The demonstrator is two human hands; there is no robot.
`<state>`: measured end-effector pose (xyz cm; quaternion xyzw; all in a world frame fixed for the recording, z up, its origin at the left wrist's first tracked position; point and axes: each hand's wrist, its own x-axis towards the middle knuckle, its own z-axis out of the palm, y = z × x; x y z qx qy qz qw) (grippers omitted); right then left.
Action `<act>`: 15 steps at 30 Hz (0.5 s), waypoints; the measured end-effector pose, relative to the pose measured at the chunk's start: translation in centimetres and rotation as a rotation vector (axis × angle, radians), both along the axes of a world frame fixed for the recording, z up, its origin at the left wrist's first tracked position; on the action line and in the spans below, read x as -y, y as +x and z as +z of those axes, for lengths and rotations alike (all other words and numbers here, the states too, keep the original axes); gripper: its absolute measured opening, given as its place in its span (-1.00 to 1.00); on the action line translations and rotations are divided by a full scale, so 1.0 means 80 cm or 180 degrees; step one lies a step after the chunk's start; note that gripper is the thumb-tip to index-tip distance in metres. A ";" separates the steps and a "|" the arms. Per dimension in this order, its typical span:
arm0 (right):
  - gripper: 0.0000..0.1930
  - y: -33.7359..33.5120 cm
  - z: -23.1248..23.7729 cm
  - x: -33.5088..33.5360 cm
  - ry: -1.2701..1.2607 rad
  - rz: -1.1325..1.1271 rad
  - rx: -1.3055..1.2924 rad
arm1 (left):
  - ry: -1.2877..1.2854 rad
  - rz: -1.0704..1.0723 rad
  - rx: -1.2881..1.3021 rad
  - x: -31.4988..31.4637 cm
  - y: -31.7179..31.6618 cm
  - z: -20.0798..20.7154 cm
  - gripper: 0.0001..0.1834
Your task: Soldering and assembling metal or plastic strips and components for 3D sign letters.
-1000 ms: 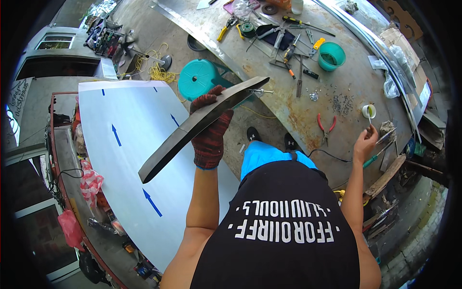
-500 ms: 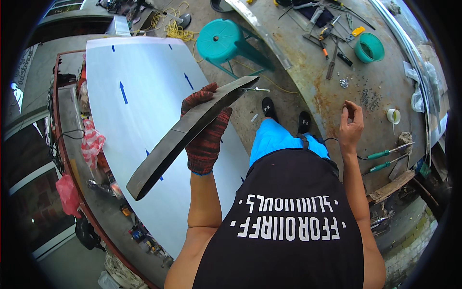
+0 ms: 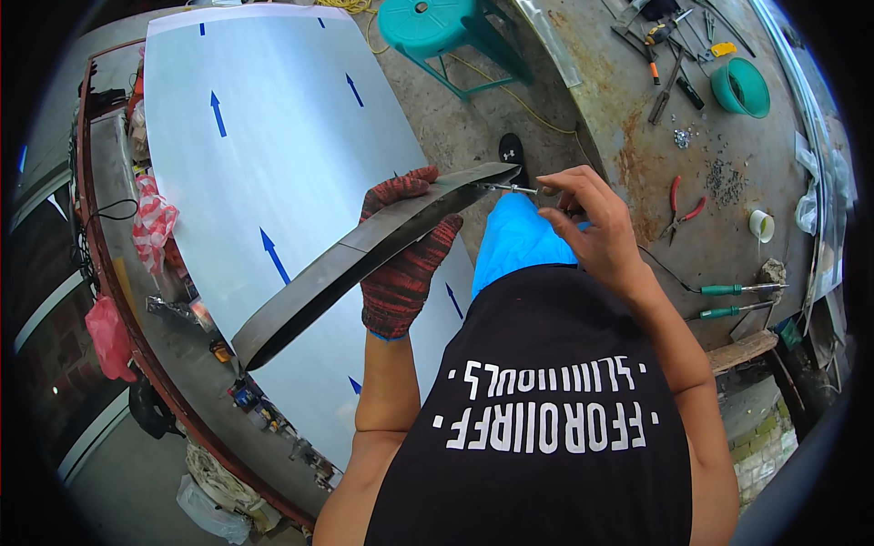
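A long, curved grey sheet-metal piece point(image 3: 332, 259), folded into a narrow open channel, slants across the middle of the head view. My left hand point(image 3: 401, 259), in a red and black striped knit glove, is closed round it near its upper right half. A thin silver bolt-like rod point(image 3: 512, 187) sticks out of its right end. My bare right hand point(image 3: 592, 223) is at the rod's free tip, with fingers curved and thumb and forefinger apart. Whether a fingertip touches the rod, I cannot tell. Red-handled pliers point(image 3: 678, 211) lie on the rusty metal table point(image 3: 628, 136) to the right.
A large pale sheet with blue arrows point(image 3: 300, 118) lies on the bench to the left. Beyond my feet stands a green plastic stool point(image 3: 428, 23). The right table carries a green bowl point(image 3: 739, 88), hand tools, small scattered fasteners, a white cup point(image 3: 761, 225) and green-handled soldering irons point(image 3: 724, 290).
My right hand has moved left from above the table to the rod's tip, uncovering the pliers. My left hand keeps the metal piece, now slightly lower. The view has shifted.
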<state>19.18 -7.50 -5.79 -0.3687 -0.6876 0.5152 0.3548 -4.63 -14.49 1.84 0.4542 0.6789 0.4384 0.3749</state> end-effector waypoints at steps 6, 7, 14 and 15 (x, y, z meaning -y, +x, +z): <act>-0.73 -0.010 -0.012 -0.002 0.0030 0.0019 0.0009 | 0.0013 -0.0052 0.0271 0.008 -0.002 -0.010 -0.41; -0.76 -0.010 -0.014 -0.003 0.0024 0.0007 -0.0019 | 0.0005 -0.0036 0.0279 0.009 -0.002 -0.012 -0.41; -0.78 -0.009 -0.008 -0.012 0.0163 0.0008 0.0022 | -0.0030 0.0072 0.0636 0.006 -0.002 -0.023 -0.42; -0.79 -0.008 -0.007 -0.012 0.0147 -0.0004 0.0026 | -0.0018 0.0094 0.0729 0.005 -0.001 -0.023 -0.42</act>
